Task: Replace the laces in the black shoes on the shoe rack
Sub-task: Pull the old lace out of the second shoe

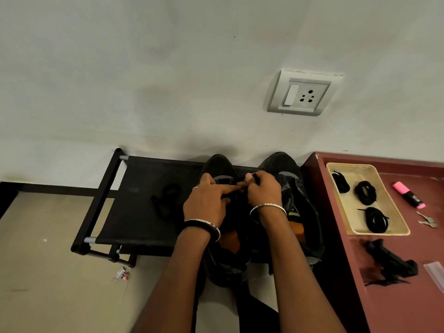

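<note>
Two black shoes stand side by side on the black shoe rack (144,179), toes to the wall. Over the tongue of the left shoe (217,164) both hands work. My left hand (207,200) rests on that shoe with its index finger stretched right, touching the lace. My right hand (263,188) pinches the black lace end between thumb and fingers. The right shoe (286,164) is partly hidden behind my right wrist. A loose black lace (167,200) lies on the rack to the left.
A dark red table (408,296) stands to the right. On it are a cream tray (394,212) with three coiled black laces, a pink highlighter (408,194), keys (427,221) and a black holder (390,260). A wall socket (301,93) sits above. A wrapper (121,275) lies on the floor.
</note>
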